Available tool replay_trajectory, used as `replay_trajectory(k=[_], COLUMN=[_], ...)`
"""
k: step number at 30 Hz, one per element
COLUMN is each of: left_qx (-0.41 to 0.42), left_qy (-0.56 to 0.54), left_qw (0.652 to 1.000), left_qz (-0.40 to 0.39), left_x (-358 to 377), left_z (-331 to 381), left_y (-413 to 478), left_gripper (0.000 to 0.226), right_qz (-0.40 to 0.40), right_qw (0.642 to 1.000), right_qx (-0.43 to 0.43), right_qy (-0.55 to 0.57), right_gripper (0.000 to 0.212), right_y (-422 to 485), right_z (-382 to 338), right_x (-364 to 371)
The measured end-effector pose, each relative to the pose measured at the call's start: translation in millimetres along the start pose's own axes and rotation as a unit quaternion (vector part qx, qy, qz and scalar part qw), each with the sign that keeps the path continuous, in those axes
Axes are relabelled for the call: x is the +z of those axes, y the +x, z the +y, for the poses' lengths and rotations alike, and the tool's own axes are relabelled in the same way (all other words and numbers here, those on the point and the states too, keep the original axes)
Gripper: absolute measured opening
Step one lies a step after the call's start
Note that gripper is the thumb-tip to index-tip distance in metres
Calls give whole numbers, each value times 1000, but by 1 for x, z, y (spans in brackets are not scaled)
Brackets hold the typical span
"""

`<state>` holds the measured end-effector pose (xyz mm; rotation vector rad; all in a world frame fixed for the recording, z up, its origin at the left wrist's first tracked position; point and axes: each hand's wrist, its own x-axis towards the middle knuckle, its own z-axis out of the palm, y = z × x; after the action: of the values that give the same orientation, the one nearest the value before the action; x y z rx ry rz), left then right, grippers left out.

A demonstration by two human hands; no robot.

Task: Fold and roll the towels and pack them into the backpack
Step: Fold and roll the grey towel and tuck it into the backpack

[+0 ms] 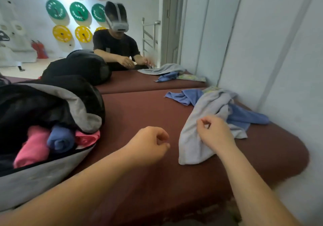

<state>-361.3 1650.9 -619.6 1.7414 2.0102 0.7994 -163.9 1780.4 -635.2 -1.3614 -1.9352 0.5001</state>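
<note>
**Three rolls packed, a loose heap still to fold**

The padded bench [139, 113] carries everything. Its far edge meets a mirror and its right edge runs along a wall.

At the bench's left edge the backpack [43, 178] lies on its side with its mouth open towards the camera. Packing is well begun. Three rolled towels sit side by side in the opening: a pink roll [33, 147], a blue roll [60, 139] and a second pink roll [87, 138]. Dark space shows around and behind them, so I judge there is room for more.

The rest of the work lies at the right side of the bench, running up to the far right corner. A grey towel [197, 119] sprawls unfolded, one end trailing towards the near edge. Crumpled blue cloth [244, 117] lies partly under it, against the wall. More blue shows beyond the grey one, and I cannot tell whether that is one towel or two. A pale green patterned cloth [210, 89] peeps out in the far right corner. None of these is folded or rolled.

The right hand [216, 134] rests on the grey towel with its fingers curled. Whether it pinches the cloth I cannot tell. The left hand [148, 145] hangs over the bare middle of the bench, curled into a loose fist and holding nothing. The grey towel looks to be next.
</note>
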Motion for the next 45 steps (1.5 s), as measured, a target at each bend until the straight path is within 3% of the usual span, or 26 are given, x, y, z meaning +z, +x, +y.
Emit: replay_trajectory(k=[4,8,14,18,21,23,25,28,31,33,37,41,43,45], left_qx=[35,64,117,41,-70,-77,1,144,223,234,248,151,111,123], left_qy=[19,86,132,273,372,392,359,233,164,202,242,113,29,-5], left_qw=[999,992,982,961,920,906,930,961,960,949,938,980,986,984], left_qz=[-22,-71,-67,-28,-105,-141,-85,18,-27,-64,-29,63,118,133], left_x=[41,82,78,24,-18,-34,-38,-26,0,21,41,20,0,-14], left_z=[30,47,36,13,-8,-21,-36,-43,-31,-22,-17,-24,-21,-11], left_y=[38,64,60,41,24,10,-3,-25,-45,-53,-56,-48,-43,-41], left_gripper=[36,57,24,24,22,20,23,19,41,55,31,13,10,7], right_qz=[9,0,34,-25,-77,-82,-65,-70,-142,-165,-182,-328,-353,-355], right_qw=[998,997,998,999,991,978,979,991,986,981,982,937,922,912], right_qx=[53,24,16,38,48,60,31,-39,-31,-35,-23,-117,-156,-160], right_qy=[45,69,57,29,-99,-183,-193,-103,-78,-94,-45,-18,42,127], right_gripper=[26,25,37,43,48,53,50,42,29,24,39,71,73,65], right_y=[3,2,4,5,5,3,0,-9,-18,-22,-25,-38,-48,-58], right_z=[48,64,77,73,69,61,51,30,14,11,8,-15,-34,-51], right_x=[-14,-23,-27,-19,-7,0,6,17,22,23,16,5,2,2])
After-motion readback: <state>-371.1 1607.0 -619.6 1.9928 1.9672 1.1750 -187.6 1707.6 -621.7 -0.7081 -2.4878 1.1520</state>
